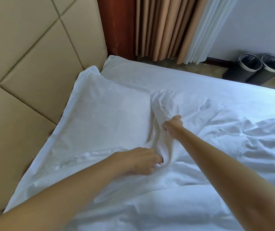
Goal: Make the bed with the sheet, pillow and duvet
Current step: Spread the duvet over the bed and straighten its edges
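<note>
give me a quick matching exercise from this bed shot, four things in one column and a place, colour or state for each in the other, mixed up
Things:
1 pillow
2 duvet
3 bins
4 curtains

Place, colour or state:
A black, standing side by side
B tan, hanging in folds
C lying against the headboard
D crumpled, gripped by the left hand and the right hand

Pairs: 1-C, 2-D, 3-A, 4-B

Both the left hand [140, 160] and right hand [172, 126] grip the bunched duvet [217, 147] edge beside the pillow [103, 114].
</note>
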